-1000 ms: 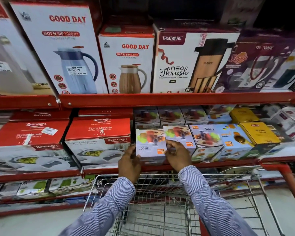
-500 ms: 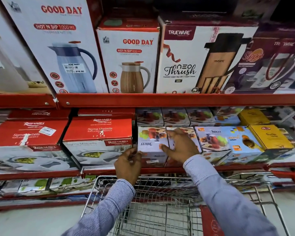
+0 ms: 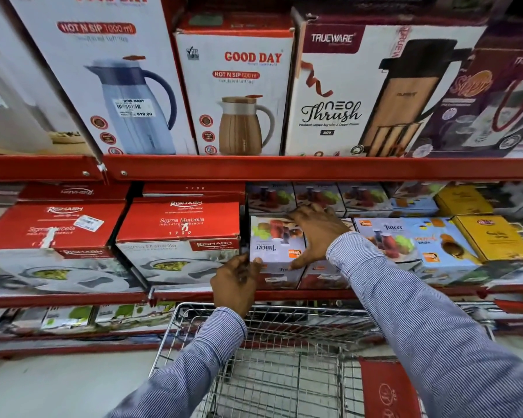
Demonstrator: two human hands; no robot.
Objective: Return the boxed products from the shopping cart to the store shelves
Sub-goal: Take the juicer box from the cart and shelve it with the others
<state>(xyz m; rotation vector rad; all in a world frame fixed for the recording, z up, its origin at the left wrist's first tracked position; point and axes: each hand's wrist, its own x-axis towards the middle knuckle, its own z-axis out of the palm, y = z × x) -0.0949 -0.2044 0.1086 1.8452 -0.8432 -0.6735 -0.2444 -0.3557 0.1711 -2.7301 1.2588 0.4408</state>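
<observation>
A white juicer box [image 3: 274,244] printed with fruit lies on the middle shelf [image 3: 375,293], on top of another box and tight against the red casserole box [image 3: 181,224] to its left. My left hand [image 3: 236,282] pinches the juicer box's front left corner. My right hand [image 3: 314,232] lies spread across its top, fingers reaching toward the back row and thumb on the front face. The wire shopping cart [image 3: 284,315] stands directly below my arms, its front rim near the shelf edge.
More juicer boxes [image 3: 399,236] and yellow boxes [image 3: 492,236] fill the shelf to the right. Tall flask boxes [image 3: 239,86] stand on the upper shelf [image 3: 284,168]. A lower shelf [image 3: 73,319] carries flat packs. The cart's red seat flap [image 3: 387,390] is at bottom right.
The juicer box has slid further back onto the shelf. My right hand moved from its front right corner onto its top; my left hand stayed at the front left corner. The view drew closer.
</observation>
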